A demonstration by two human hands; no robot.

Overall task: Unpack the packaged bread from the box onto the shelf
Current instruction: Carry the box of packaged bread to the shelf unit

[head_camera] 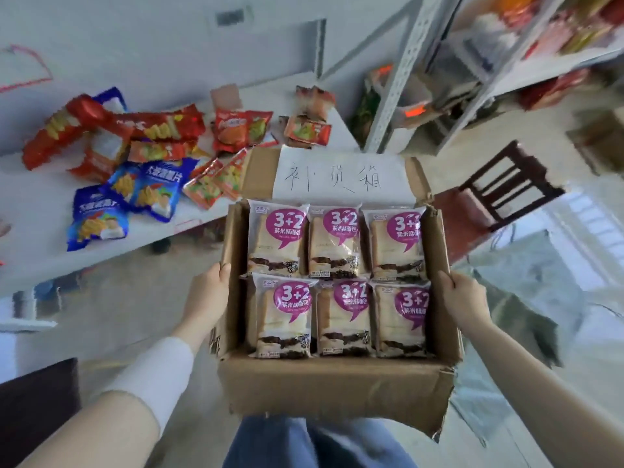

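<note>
- Pale flooring (135, 319) runs through a stockroom-like space, with a white table to the left and metal racking at the far right.
- Nearest, the person's jeans (317, 444) show just below a cardboard box (337, 390) carried in front of the body, its flaps open.
- Left hand (209, 295) grips the box's left wall, thumb hooked over the top edge; the fingers on the outside are hidden.
- Right hand (462, 298) grips the right wall the same way, thumb on the rim. Both hands are taken up with the box, and neither touches a packet.
- Six bread packets (334, 244) lie flat inside in two rows of three, filling the top layer; whether more lie beneath cannot be seen.
- Beyond them the far flap stands up, with a handwritten paper label (341, 179) stuck on it.
- On the table (40, 231), loose snack bags (141, 153) in red and blue are scattered; a dark wooden chair (506, 187) stands to the right of the box.
- Farthest, the shelf (401, 82) holds blurred goods on several levels.
- Judged from this, the step in hand is carrying the full box toward the shelf; no bread has been unpacked.
- Next the box needs a resting place close to the shelf, freeing a hand to lift packets out.
</note>
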